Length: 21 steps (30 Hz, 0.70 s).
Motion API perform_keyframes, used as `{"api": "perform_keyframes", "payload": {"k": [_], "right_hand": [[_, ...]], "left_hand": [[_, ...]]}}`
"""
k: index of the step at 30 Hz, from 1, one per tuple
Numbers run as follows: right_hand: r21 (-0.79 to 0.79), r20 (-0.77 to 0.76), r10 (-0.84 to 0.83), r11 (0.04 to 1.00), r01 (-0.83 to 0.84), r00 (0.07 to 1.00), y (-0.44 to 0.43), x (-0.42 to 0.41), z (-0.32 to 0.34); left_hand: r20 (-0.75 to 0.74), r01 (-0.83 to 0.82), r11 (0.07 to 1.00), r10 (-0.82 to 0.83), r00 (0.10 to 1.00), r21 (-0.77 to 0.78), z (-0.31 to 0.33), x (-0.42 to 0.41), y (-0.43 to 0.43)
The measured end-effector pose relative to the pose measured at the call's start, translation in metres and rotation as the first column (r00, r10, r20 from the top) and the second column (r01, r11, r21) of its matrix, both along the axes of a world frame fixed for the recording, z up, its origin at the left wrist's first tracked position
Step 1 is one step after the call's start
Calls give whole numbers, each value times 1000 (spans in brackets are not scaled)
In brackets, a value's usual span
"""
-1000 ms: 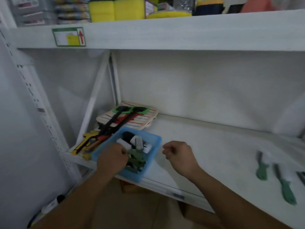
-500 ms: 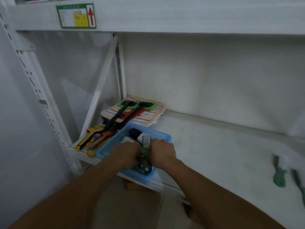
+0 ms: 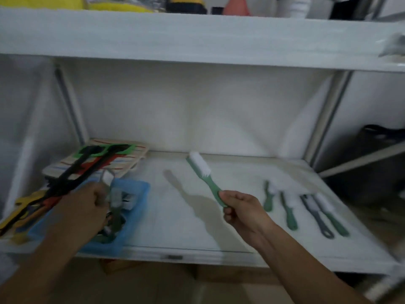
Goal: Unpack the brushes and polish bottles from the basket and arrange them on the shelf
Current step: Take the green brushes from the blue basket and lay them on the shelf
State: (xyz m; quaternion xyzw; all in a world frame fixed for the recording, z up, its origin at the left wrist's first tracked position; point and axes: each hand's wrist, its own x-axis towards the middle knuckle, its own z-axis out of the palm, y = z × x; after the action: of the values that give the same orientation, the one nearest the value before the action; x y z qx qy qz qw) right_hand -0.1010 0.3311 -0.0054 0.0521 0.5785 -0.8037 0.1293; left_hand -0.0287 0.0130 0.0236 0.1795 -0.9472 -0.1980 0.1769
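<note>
My right hand [image 3: 242,210] grips the handle of a green brush [image 3: 202,173] with white bristles, held tilted above the middle of the white shelf [image 3: 175,227]. My left hand [image 3: 84,212] is over the blue basket [image 3: 129,194] at the shelf's left, fingers closed around a blurred grey-green brush [image 3: 115,207] that stands up out of it. More brushes and a bottle lie in the basket, mostly hidden by my hand. Several green and grey brushes [image 3: 289,210] lie side by side on the right of the shelf.
A striped board [image 3: 127,160] with black, red and green long-handled tools [image 3: 87,165] sits behind and left of the basket. Yellow tools [image 3: 24,205] lie at the far left edge. An upper shelf [image 3: 197,38] carries sponges and other goods. A dark bin [image 3: 381,150] stands right.
My right hand has left the basket with a green brush and moved right over the shelf. The view has swung right, showing more laid-out brushes. My left hand stays at the basket.
</note>
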Motion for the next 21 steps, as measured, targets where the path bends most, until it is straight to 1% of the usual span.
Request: {"api": "perform_keyframes", "payload": {"k": [3, 5, 7, 9, 11, 13, 14, 17, 21], "right_hand": [[15, 32, -198, 980, 198, 980, 90, 9, -9], [55, 46, -313, 949, 310, 949, 145, 18, -14], [123, 50, -430, 898, 421, 902, 196, 28, -20], [185, 35, -540, 831, 525, 841, 243, 37, -28], [232, 21, -614, 771, 593, 789, 279, 46, -35], [279, 33, -654, 733, 621, 756, 305, 57, -42], [301, 50, -654, 730, 613, 755, 314, 65, -45], [355, 106, -619, 755, 552, 778, 331, 94, -54], [377, 182, -612, 766, 520, 770, 352, 123, -70]], "left_hand": [[-136, 139, 983, -122, 983, 117, 1, -6, 73], [-171, 197, 965, -167, 971, 175, -14, -17, 128], [-128, 222, 948, -196, 972, 230, -32, -30, 186], [-52, 253, 921, -249, 967, 295, -50, -42, 237], [22, 272, 904, -296, 955, 330, -63, -49, 281], [71, 311, 894, -350, 934, 322, -74, -47, 317], [91, 339, 888, -383, 919, 311, -80, -43, 331], [154, 397, 879, -445, 882, 265, -94, -20, 364], [235, 429, 892, -452, 860, 146, -101, 7, 390]]}}
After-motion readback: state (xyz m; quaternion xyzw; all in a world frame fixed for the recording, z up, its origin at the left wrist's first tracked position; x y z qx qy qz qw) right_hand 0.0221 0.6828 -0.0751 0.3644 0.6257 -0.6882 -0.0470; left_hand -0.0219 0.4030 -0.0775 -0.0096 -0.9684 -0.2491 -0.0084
